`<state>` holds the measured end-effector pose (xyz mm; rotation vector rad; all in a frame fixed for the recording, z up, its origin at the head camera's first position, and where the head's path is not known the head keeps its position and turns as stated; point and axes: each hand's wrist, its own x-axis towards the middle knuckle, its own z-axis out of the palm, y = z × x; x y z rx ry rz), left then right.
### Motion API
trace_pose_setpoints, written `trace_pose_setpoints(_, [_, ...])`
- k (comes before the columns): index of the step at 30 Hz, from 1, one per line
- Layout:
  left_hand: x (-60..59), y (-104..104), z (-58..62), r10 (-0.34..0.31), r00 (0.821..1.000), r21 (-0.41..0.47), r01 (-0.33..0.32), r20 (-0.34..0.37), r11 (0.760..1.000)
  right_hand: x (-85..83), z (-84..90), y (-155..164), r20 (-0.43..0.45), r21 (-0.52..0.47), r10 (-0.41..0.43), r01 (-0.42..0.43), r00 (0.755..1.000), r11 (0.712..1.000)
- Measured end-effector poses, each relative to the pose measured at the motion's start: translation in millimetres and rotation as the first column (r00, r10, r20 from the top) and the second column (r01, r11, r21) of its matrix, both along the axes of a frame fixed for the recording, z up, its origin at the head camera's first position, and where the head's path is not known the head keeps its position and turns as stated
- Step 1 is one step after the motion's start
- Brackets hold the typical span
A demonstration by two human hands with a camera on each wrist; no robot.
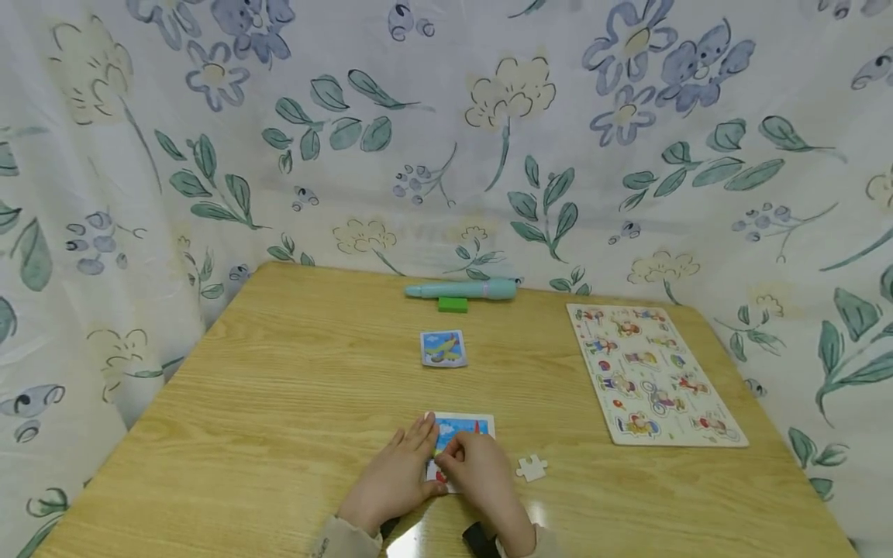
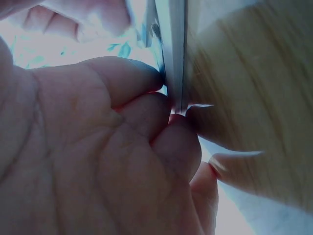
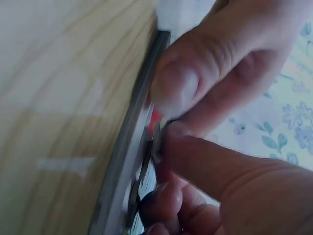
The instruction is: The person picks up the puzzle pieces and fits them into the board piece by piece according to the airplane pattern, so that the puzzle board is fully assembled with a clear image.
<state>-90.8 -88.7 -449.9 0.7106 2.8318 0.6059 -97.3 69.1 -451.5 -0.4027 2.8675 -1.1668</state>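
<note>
Both hands meet at the near edge of the wooden table (image 1: 279, 403), directly over the small puzzle board (image 1: 473, 425), which lies flat under them with its long side running away from the person. Left hand (image 1: 398, 473) holds the board's left edge with lightly curled fingers, while the right hand (image 1: 481, 469) pinches a puzzle piece (image 3: 155, 128) against the board's face. One loose white piece (image 1: 532, 467) lies just right of the right hand, the nearer one.

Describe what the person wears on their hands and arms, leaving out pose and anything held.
Both hands are bare: the left hand and right hand show no gloves or rings. Each arm ends in a beige sleeve with a cuff at the wrist. A dark strap or device sits at the right wrist, with another dark bit by the left cuff.
</note>
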Motion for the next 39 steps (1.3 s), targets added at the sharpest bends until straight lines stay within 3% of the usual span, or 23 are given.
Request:
trace_pose_setpoints(13, [0.8,0,-3.0,0.001,1.000,-0.007,-0.001,-0.007,1.000,0.1,-3.1,-4,0.001,0.070,-0.083,0.083,0.997,0.994])
trace_pose_setpoints(17, [0.2,-1,-4.7,0.014,1.000,-0.002,-0.014,-0.005,1.000,-1.6,-2.9,-3,-0.001,0.047,-0.048,0.048,0.999,0.998])
trace_pose_setpoints(19, [0.1,-1,-4.6,0.018,1.000,0.000,-0.018,-0.003,1.000,-3.9,-2.2,2,0.023,-0.023,-0.004,0.004,1.000,1.000])
trace_pose_setpoints(22, [0.4,0,-4.4,0.018,1.000,-0.006,-0.018,-0.002,1.000,-7.1,1.2,18,0.107,-0.189,0.065,-0.043,0.992,0.981])
trace_pose_setpoints(25, [0.1,3,-3.9,0.017,1.000,-0.018,-0.017,0.002,1.000,-10.3,5.4,43,0.182,-0.304,0.052,0.006,0.982,0.953])
trace_pose_setpoints(30, [-0.8,6,-2.9,0.011,1.000,-0.044,-0.010,0.013,0.999,-12.8,2.9,84,0.219,-0.283,-0.083,0.144,0.972,0.948])
trace_pose_setpoints(33, [-0.3,6,-3.0,0.011,1.000,-0.036,-0.011,0.012,0.999,-11.1,1.0,102,0.235,-0.270,-0.107,0.171,0.966,0.947])
trace_pose_setpoints(36, [1.1,6,-2.3,0.021,1.000,-0.015,-0.021,0.014,1.000,-10.0,1.0,116,0.240,-0.253,-0.075,0.137,0.968,0.958])
trace_pose_setpoints(39, [0.9,5,-1.0,0.025,1.000,-0.001,-0.025,0.014,1.000,-10.3,1.2,128,0.236,-0.231,0.019,0.037,0.972,0.972])
